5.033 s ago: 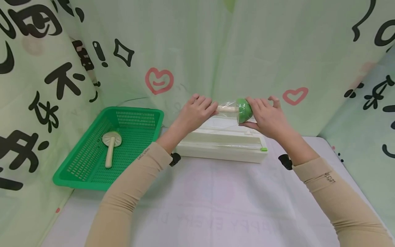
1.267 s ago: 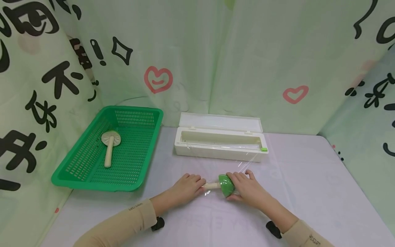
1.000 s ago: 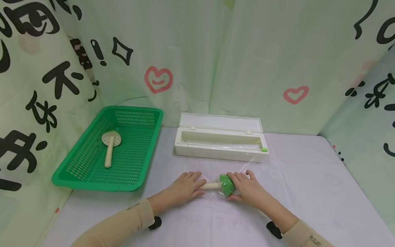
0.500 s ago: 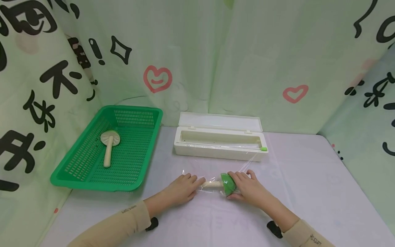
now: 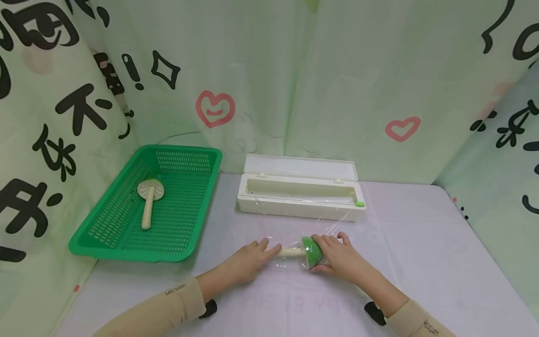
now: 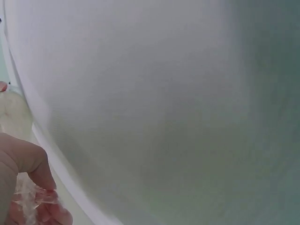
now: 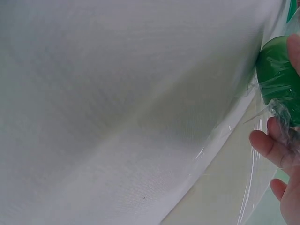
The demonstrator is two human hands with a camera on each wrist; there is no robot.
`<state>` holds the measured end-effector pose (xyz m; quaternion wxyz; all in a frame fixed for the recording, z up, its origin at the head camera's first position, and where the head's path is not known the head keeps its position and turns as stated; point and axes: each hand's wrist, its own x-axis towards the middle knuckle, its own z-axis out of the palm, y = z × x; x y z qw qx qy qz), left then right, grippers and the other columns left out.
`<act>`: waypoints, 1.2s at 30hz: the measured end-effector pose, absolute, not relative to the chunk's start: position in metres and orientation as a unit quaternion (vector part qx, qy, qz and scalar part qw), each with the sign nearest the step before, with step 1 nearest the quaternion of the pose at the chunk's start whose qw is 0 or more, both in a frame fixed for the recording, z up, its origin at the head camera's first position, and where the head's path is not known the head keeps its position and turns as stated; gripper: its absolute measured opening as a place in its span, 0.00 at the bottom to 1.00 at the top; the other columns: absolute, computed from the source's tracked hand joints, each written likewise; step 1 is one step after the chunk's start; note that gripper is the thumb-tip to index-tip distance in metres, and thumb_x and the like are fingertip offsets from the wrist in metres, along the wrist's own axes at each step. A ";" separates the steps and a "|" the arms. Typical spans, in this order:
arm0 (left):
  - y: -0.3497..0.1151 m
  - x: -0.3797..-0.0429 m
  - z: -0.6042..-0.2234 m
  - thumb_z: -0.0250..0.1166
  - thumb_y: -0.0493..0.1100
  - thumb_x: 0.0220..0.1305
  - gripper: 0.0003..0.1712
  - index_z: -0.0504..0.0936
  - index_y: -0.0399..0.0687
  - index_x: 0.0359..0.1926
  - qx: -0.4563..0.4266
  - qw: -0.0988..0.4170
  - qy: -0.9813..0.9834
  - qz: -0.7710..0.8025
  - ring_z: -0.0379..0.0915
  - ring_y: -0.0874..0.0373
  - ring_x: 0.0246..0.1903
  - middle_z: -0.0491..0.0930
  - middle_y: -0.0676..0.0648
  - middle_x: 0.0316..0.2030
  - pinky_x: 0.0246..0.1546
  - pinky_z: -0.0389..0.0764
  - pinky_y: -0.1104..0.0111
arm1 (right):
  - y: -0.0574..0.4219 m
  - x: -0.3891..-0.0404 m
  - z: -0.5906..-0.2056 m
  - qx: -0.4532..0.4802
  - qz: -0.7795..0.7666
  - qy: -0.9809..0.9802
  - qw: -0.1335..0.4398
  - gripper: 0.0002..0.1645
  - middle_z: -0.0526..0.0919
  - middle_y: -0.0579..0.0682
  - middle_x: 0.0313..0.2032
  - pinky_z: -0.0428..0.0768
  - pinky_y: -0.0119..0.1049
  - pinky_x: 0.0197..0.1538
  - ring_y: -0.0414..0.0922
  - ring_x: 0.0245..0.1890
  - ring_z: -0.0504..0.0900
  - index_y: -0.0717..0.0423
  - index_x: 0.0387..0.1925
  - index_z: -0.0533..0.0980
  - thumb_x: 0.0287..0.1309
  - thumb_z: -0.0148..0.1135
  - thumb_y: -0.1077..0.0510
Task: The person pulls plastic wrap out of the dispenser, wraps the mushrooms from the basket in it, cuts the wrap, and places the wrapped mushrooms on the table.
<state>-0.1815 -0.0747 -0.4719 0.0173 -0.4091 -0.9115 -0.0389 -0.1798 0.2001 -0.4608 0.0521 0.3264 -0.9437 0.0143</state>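
Note:
A toy mushroom with a green cap [image 5: 311,252] and cream stem [image 5: 291,252] lies low over the table, partly covered in clear cling film [image 5: 313,227]. The film runs back to a white cling film dispenser [image 5: 294,208] whose lid stands raised. My right hand [image 5: 342,260] grips the cap from the right; in the right wrist view, film bunches by the green cap [image 7: 277,70] and fingers. At the stem's far end is my left hand [image 5: 244,263]. Crumpled film [image 6: 29,201] shows between its thumb and fingers in the left wrist view, where the stem is hard to make out.
A green plastic basket [image 5: 145,256] stands at the left, holding another toy mushroom [image 5: 149,202] with its stem toward me. Behind the dispenser hangs a printed curtain [image 5: 337,93]. White cloth [image 5: 421,243] covers the table.
From above the dispenser, both hands have come down toward me with the mushroom, drawing film out. Over the last second my left hand has shifted slightly left along the stem; the right barely moved.

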 end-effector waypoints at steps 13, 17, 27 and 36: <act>-0.065 -0.174 -0.467 0.64 0.33 0.48 0.38 0.63 0.55 0.61 -0.374 0.005 -0.928 -0.009 0.69 0.57 0.22 0.70 0.42 0.44 0.15 0.67 0.73 | 0.201 -0.180 -0.462 0.329 0.013 -0.943 0.057 0.46 0.76 0.51 0.42 0.62 0.52 0.51 0.47 0.42 0.75 0.63 0.55 0.65 0.42 0.64 0.36; -0.065 -0.173 -0.468 0.65 0.35 0.47 0.38 0.63 0.54 0.60 -0.379 0.012 -0.925 0.003 0.67 0.58 0.20 0.71 0.43 0.42 0.14 0.67 0.73 | 0.201 -0.181 -0.463 0.330 0.015 -0.942 0.058 0.47 0.76 0.51 0.42 0.61 0.51 0.51 0.47 0.42 0.75 0.63 0.56 0.65 0.42 0.64 0.35; -0.066 -0.183 -0.467 0.62 0.35 0.48 0.33 0.65 0.54 0.58 -0.373 0.001 -0.927 -0.025 0.64 0.59 0.17 0.67 0.45 0.42 0.15 0.67 0.71 | 0.200 -0.186 -0.457 0.308 0.056 -0.950 0.004 0.50 0.76 0.54 0.46 0.58 0.54 0.53 0.49 0.46 0.74 0.63 0.60 0.62 0.42 0.64 0.35; -0.065 -0.203 -0.468 0.58 0.39 0.57 0.16 0.74 0.53 0.48 -0.404 0.107 -0.907 0.043 0.69 0.56 0.35 0.73 0.51 0.39 0.35 0.69 0.66 | 0.199 -0.195 -0.453 0.290 0.098 -0.952 -0.016 0.49 0.79 0.47 0.39 0.57 0.51 0.52 0.43 0.38 0.75 0.59 0.60 0.61 0.41 0.66 0.37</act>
